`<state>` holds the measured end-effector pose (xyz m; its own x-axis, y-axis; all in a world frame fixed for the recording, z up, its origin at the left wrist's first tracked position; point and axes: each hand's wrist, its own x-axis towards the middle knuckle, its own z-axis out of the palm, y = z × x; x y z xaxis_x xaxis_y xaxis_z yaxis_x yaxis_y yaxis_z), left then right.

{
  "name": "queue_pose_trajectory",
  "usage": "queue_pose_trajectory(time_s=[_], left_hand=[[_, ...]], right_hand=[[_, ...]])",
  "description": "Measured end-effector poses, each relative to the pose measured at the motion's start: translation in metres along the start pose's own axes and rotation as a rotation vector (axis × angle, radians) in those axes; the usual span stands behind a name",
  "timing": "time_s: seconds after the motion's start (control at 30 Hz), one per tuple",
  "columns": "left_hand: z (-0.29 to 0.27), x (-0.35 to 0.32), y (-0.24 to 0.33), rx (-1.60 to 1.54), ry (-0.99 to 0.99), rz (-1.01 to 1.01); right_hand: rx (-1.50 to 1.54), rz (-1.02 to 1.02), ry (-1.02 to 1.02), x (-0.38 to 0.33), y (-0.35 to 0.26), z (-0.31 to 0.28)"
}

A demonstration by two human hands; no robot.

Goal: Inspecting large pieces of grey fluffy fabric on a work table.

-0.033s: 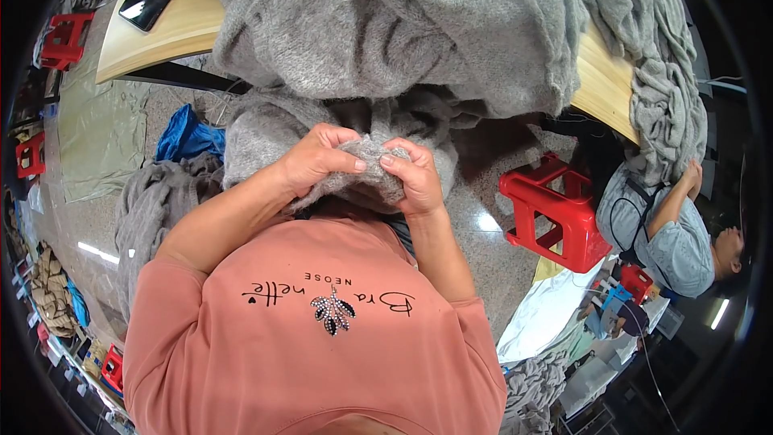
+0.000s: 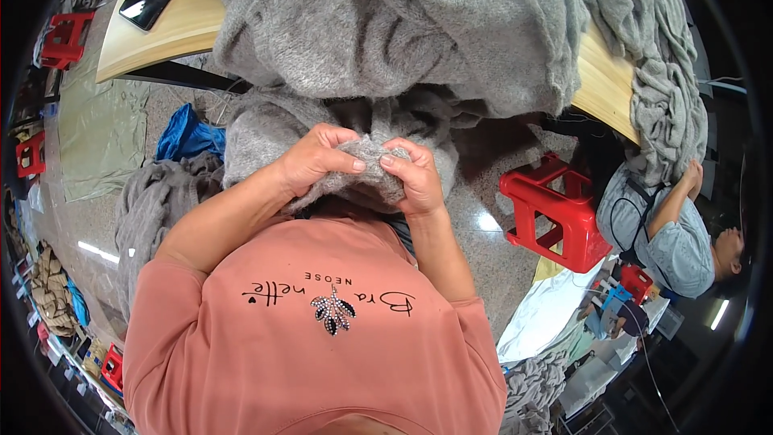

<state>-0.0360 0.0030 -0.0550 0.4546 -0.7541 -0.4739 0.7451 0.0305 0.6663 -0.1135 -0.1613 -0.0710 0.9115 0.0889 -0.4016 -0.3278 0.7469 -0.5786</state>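
Note:
My left hand [image 2: 314, 163] and my right hand [image 2: 415, 181] are close together in front of my chest. Both pinch a bunched fold of a grey knitted garment [image 2: 266, 125], thumbs and fingertips pressed into the fabric. The garment hangs down from a big heap of the same grey knitwear [image 2: 386, 24] on a wooden table [image 2: 153, 40]. I wear a salmon-coloured shirt, which fills the lower part of the view.
A black phone [image 2: 146, 3] lies on the table's left end. A red plastic stool [image 2: 555, 209] stands on the floor at my right, with another person [image 2: 668, 234] beyond it handling grey knitwear. Blue cloth [image 2: 185, 135] and more grey fabric [image 2: 153, 201] lie at my left.

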Motion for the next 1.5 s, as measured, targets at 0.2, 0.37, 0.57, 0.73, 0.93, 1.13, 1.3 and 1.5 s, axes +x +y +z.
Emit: queue_pose_trajectory(time_s=[0.2,0.37,0.57,0.73,0.93,1.13,1.3,1.5], left_hand=[[-0.003,-0.004,-0.006,-0.027,0.034,0.062],[-0.002,-0.004,-0.009,0.041,0.079,0.147],[0.004,-0.010,0.001,0.378,0.135,0.150],[-0.001,-0.001,-0.003,-0.043,0.147,0.123],[-0.001,-0.003,-0.002,-0.156,0.114,0.115],[0.000,-0.003,-0.004,-0.185,0.124,0.087],[0.008,-0.006,0.003,0.154,0.110,0.100],[0.017,-0.006,-0.002,0.196,0.114,0.049]], right_hand=[[-0.108,-0.064,-0.034,-0.001,-0.002,0.001],[-0.590,-0.275,-0.034,0.006,-0.003,0.011],[-0.777,-0.168,-0.019,0.002,0.003,0.011],[-0.621,-0.048,-0.043,0.001,-0.010,0.016],[-0.430,-0.008,-0.099,0.002,-0.011,0.010],[-0.244,-0.018,-0.089,0.004,-0.005,0.008],[-0.373,-0.064,0.033,0.002,-0.001,0.009],[-0.649,-0.323,0.158,0.000,0.013,0.017]])
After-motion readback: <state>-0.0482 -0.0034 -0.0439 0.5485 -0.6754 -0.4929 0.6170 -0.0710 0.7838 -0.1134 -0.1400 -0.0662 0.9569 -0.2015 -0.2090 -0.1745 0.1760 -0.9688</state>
